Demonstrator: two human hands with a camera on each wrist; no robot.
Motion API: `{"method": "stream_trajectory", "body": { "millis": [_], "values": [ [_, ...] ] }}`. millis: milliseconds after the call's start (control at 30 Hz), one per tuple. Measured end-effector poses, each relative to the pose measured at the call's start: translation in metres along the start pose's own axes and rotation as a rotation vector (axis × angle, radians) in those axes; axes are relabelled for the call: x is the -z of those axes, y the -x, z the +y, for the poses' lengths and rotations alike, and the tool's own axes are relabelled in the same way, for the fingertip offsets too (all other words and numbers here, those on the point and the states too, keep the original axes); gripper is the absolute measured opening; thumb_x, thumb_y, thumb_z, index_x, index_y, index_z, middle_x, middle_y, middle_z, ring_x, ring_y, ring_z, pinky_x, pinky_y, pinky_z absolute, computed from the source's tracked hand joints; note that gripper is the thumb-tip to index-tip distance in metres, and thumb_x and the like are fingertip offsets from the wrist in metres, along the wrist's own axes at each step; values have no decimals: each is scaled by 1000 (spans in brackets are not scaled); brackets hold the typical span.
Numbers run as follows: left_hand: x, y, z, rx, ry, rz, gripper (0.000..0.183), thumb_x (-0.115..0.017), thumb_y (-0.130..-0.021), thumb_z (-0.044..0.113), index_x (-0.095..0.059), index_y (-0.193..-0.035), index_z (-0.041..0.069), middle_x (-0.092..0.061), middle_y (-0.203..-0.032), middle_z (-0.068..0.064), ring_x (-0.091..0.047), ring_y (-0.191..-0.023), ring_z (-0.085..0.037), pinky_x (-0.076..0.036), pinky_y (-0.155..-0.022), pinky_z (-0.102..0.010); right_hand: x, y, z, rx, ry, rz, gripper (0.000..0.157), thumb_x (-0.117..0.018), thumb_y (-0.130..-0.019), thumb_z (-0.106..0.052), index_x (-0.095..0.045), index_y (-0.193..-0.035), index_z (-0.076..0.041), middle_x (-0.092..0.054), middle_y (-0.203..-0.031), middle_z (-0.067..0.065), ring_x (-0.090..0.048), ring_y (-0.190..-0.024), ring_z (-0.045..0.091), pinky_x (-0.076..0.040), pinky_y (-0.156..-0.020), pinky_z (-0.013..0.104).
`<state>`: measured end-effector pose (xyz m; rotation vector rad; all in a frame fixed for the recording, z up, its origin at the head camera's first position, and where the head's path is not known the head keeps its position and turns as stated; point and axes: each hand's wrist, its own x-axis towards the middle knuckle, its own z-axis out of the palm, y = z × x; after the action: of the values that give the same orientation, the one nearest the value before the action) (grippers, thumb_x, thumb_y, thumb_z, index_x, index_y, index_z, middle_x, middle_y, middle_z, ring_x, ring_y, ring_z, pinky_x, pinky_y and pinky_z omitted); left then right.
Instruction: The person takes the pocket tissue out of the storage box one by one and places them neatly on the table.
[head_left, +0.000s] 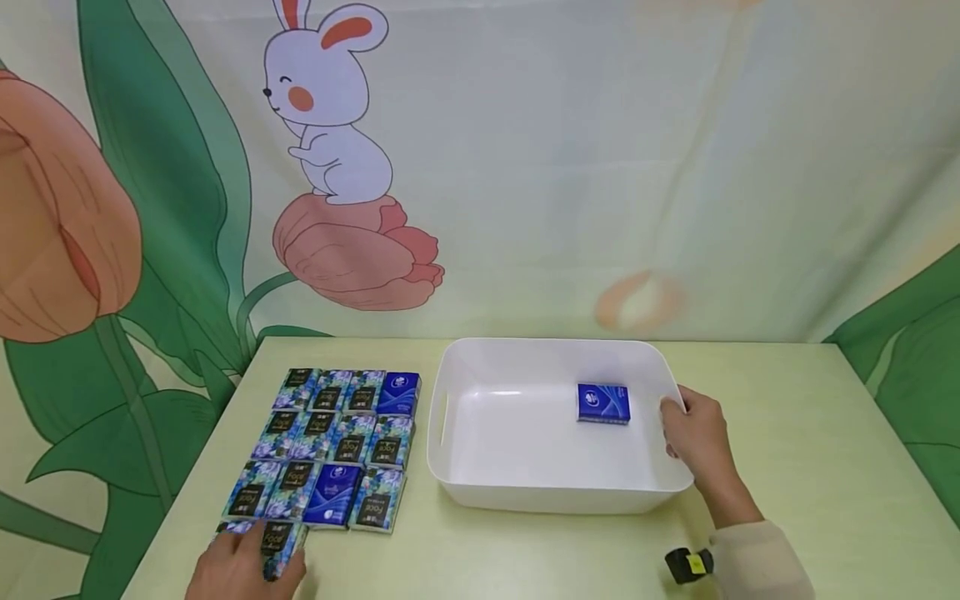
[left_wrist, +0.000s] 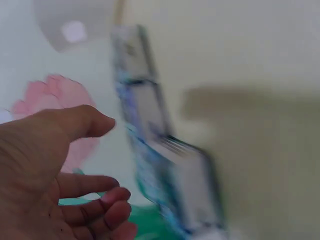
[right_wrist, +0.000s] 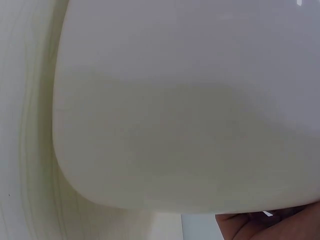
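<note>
Over the front row of tissue packs [head_left: 282, 540] is my left hand [head_left: 236, 571]; in the left wrist view its thumb stands apart from the fingers, with nothing between them. Most packs in the block are floral with black labels, and a few are plain blue. A white plastic bin [head_left: 558, 497] stands to the right of the block. Inside it, towards the right end, lies one blue tissue pack [head_left: 603, 403]. My right hand [head_left: 697, 429] grips the bin's right end at the rim, thumb on the inside. The fingers there are partly hidden by the bin wall.
Everything stands on a pale yellow-green table [head_left: 810, 433]. Behind it hangs a cloth [head_left: 525, 167] printed with a rabbit and tulips. A small black device with a yellow label [head_left: 696, 564] sits by the right wrist. The bin's left end has a handle slot.
</note>
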<state>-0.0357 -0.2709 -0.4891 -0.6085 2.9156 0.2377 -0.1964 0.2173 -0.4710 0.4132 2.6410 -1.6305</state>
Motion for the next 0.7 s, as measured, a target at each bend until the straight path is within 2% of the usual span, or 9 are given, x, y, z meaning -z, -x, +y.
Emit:
{"method": "stream_trajectory", "body": {
  "millis": [133, 233, 400, 467, 600, 700],
  "values": [
    [20, 10, 31, -155, 77, 172, 65, -76, -85, 40, -64, -125, -9, -60, -102, -29, -59, -87, -44, -51, -74, -58, 0, 1, -1, -4, 8, -4, 34, -45, -99, -15, -62, -120, 6, -51, -59, 3, -46, -46, 13, -41, -43, 27],
    [39, 13, 57, -267, 122, 282, 60, -77, -85, 38, -66, -128, -2, -63, -103, -22, -62, -88, -39, -53, -69, -57, 0, 0, -2, -1, 7, -3, 34, -45, -99, -15, -62, -119, 6, -51, -59, 3, -47, -46, 14, -42, -43, 28],
    [64, 6, 102, -462, 182, 398, 52, -75, -88, 37, -69, -129, 6, -66, -110, -17, -64, -98, -37, -56, -71, -56, 1, -1, -2, 8, 9, -1, 33, -45, -99, -15, -63, -118, 6, -52, -60, 3, -48, -46, 14, -43, -44, 28],
    [72, 2, 122, -546, 193, 423, 50, -75, -88, 37, -70, -127, 8, -67, -110, -15, -64, -98, -34, -57, -71, -52, 2, -1, -2, 7, 10, -1, 34, -45, -99, -16, -63, -118, 6, -52, -61, 4, -48, -47, 14, -43, -44, 28],
    [88, -6, 165, -742, 192, 440, 46, -77, -87, 36, -73, -123, 8, -68, -104, -11, -64, -87, -26, -55, -60, -39, 1, -1, -1, 3, 4, -4, 34, -45, -99, -16, -63, -119, 5, -53, -61, 4, -48, -47, 15, -43, -44, 29],
    [100, -14, 198, -865, 139, 367, 44, -74, -89, 36, -72, -124, 9, -68, -103, -7, -62, -83, -21, -50, -57, -33, 1, 1, -1, -5, 0, -11, 35, -45, -99, -16, -62, -120, 6, -52, -61, 4, -48, -48, 14, -43, -44, 28]
  ]
}}
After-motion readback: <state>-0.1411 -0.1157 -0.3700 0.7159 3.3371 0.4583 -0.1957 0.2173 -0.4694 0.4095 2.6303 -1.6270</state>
